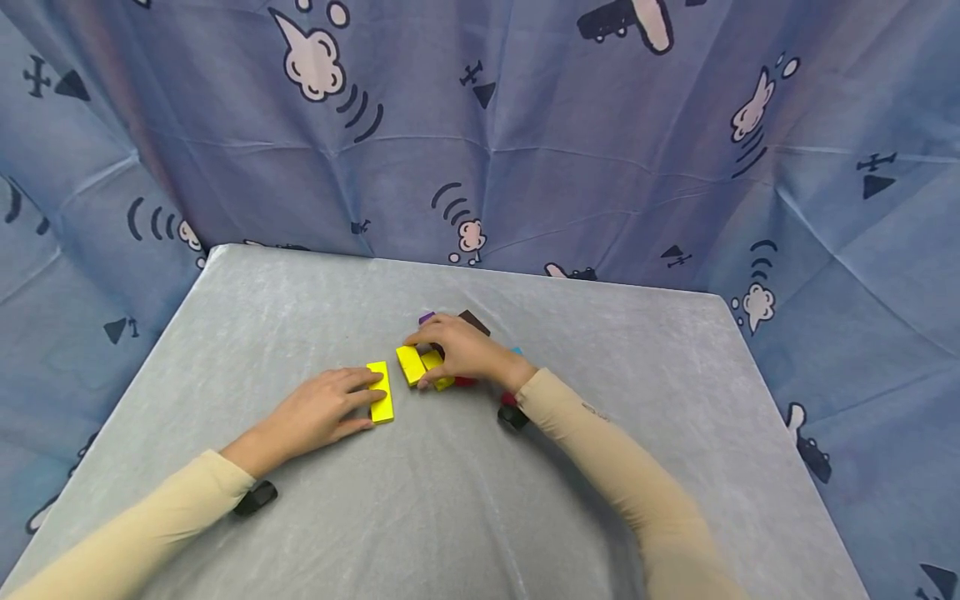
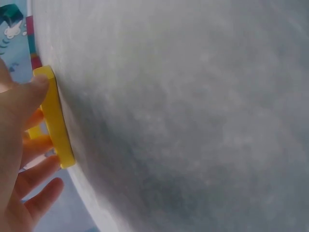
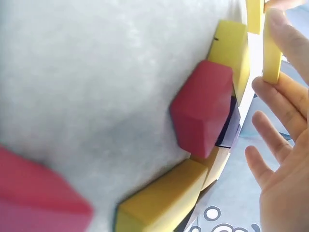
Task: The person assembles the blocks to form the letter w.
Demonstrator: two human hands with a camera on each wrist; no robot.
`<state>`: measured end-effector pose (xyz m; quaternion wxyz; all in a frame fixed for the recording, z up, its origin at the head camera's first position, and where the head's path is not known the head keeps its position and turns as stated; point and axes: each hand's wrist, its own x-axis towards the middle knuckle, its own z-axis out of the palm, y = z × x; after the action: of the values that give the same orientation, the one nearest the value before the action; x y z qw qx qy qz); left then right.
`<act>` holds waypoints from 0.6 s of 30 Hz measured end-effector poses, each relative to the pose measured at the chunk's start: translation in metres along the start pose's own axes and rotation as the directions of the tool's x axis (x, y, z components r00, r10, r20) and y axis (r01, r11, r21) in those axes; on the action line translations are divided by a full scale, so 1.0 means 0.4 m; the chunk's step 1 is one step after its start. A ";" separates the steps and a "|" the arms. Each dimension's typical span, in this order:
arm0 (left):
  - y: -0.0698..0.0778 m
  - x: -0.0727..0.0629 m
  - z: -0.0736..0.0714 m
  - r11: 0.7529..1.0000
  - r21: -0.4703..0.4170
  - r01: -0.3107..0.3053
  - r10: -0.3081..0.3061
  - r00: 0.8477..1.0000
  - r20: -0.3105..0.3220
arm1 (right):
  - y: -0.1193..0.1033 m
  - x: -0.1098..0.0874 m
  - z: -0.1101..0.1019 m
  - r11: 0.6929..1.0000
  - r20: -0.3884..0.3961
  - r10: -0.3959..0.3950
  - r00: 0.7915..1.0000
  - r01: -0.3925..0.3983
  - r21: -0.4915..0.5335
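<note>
My left hand (image 1: 322,412) grips a long yellow block (image 1: 381,392) on the grey cloth, its thumb at the near end and the fingertips over the top. In the left wrist view, that yellow block (image 2: 57,123) lies between the thumb and the fingers. A little to the right, my right hand (image 1: 465,350) pinches a second yellow block (image 1: 410,365) between thumb and fingertips. The right wrist view shows this yellow block (image 3: 272,53) clear of the other blocks, with the remaining fingers spread. Another yellow block (image 1: 433,367) sits under the right hand, partly hidden.
Around the right hand lie a dark brown block (image 1: 474,322), a purple block (image 1: 427,317), a blue block (image 1: 517,351) and red blocks, one of them a red block (image 3: 203,106) beside yellow ones. A patterned blue curtain (image 1: 487,150) hangs behind the cloth-covered table (image 1: 450,517).
</note>
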<state>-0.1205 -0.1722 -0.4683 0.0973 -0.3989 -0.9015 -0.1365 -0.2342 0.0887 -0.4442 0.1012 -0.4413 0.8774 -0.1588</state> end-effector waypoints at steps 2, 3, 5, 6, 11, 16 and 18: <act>0.002 0.002 0.002 1.000 0.003 0.005 -0.005 1.000 0.004 | 0.001 0.008 -0.003 0.999 0.002 0.025 1.000 -0.025 0.020; 0.003 0.003 0.003 1.000 0.004 0.008 -0.008 1.000 0.006 | 0.002 0.012 -0.005 0.999 0.002 0.037 0.999 -0.037 0.026; 0.005 0.004 0.003 1.000 0.008 0.016 -0.016 1.000 0.006 | 0.003 0.021 -0.008 0.998 -0.005 0.051 0.999 -0.051 0.045; 0.006 0.005 0.004 1.000 0.010 0.018 -0.019 1.000 0.005 | 0.003 0.026 -0.010 0.997 -0.010 0.057 0.998 -0.056 0.057; 0.010 0.010 0.006 0.999 0.018 0.027 -0.027 1.000 -0.003 | 0.005 0.053 -0.015 0.992 -0.022 0.081 0.996 -0.079 0.099; 0.013 0.010 0.005 1.000 0.017 0.024 -0.024 1.000 -0.003 | 0.006 0.077 -0.017 0.985 -0.021 0.115 0.993 -0.111 0.130; 0.013 0.009 0.004 1.000 0.015 0.017 -0.017 1.000 0.001 | 0.005 0.086 -0.018 0.983 -0.018 0.127 0.992 -0.124 0.137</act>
<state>-0.1189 -0.1658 -0.4679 0.0988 -0.3907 -0.9059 -0.1302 -0.2585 0.0635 -0.4396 0.1291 -0.3751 0.8919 -0.2170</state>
